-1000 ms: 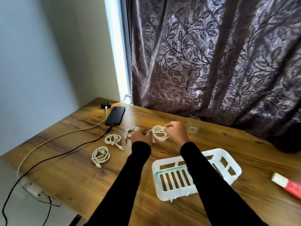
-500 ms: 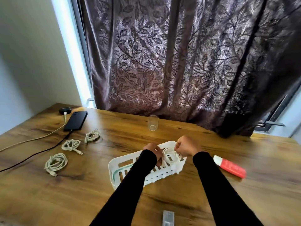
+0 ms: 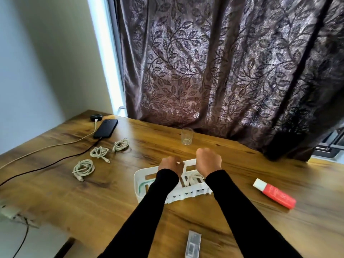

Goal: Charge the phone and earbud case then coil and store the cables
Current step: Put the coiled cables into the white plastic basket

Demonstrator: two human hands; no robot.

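While the phone (image 3: 105,128) and the earbud case (image 3: 96,117) sit plugged in at the far left corner of the table (image 3: 55,192), well left of the white basket (image 3: 141,185), the charging half of the job looks done. One coiled cable (image 3: 193,177) lies inside the basket, under the two hands. The left hand (image 3: 170,164) and the right hand (image 3: 208,161) hover just above the basket's far rim, both curled into loose fists; whether either pinches the cable I cannot tell, though a small pale tip shows at the left fingers. Three more coiled cables (image 3: 99,152) wait on the table to the left of the basket, between it and the phone. By my reckoning, storing those three is what is left.
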